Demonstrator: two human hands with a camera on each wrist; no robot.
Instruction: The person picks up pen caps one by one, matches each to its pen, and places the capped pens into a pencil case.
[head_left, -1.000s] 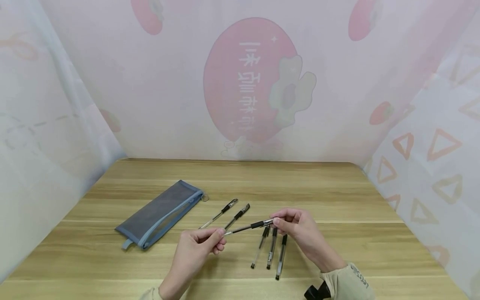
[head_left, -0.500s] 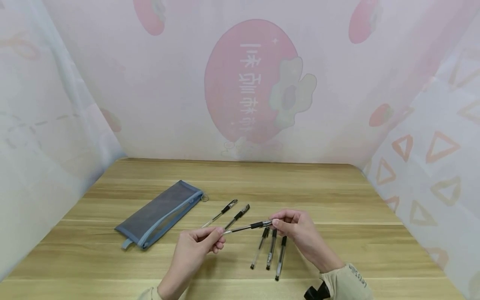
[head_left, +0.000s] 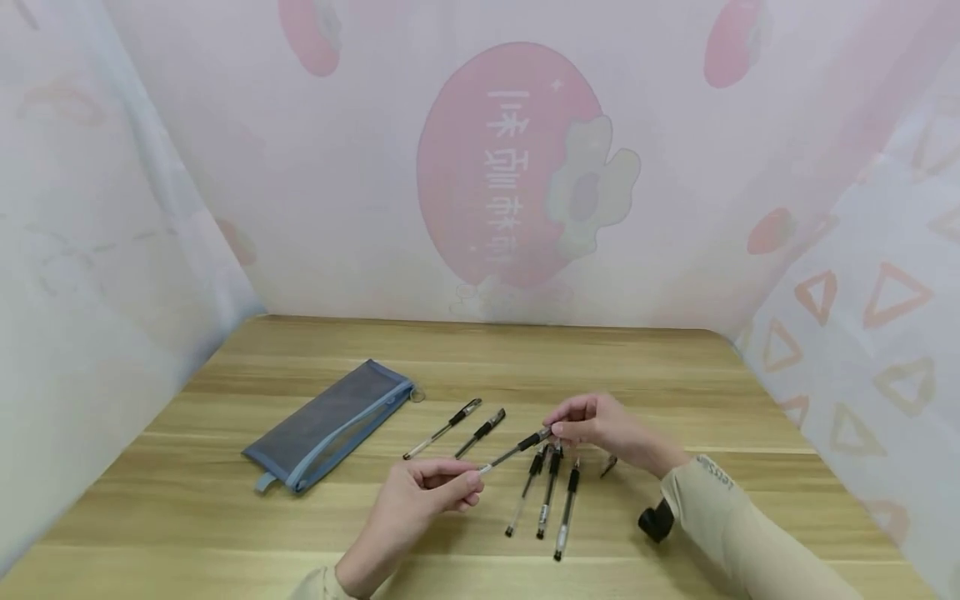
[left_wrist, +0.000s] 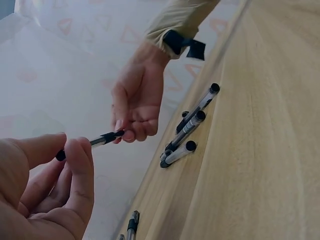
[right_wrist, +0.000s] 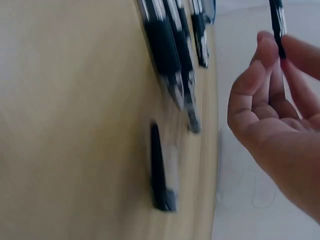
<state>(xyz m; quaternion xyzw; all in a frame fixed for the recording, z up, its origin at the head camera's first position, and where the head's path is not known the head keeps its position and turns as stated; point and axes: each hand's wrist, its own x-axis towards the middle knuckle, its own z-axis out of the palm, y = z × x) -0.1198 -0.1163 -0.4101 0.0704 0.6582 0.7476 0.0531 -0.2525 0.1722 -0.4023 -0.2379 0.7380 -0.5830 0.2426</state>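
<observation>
A slim pen with a black grip [head_left: 528,442] slants in the air between the two hands. At its lower end, my left hand [head_left: 423,500] pinches the barrel with thumb and forefinger. Its upper end is pinched by my right hand [head_left: 603,429], whose fingertips partly hide it. The left wrist view shows the same pen [left_wrist: 102,140] stretched between both hands. Beneath the right wrist lies a small black-and-clear piece [head_left: 609,465], like a pen cap [right_wrist: 159,172] with a clip in the blurred right wrist view. Three pens [head_left: 570,508] lie side by side below the right hand.
Two more pens [head_left: 444,427] lie slanted beyond the left hand. A grey-blue mesh pencil case [head_left: 318,421] with a gaping zip lies at the left of the wooden table [head_left: 187,517]. Printed cloth walls [head_left: 360,167] stand around the back and sides.
My left hand has moved right, and my right hand has risen slightly, so the held pen slants more steeply. The cap-like piece under the right wrist has come into view.
</observation>
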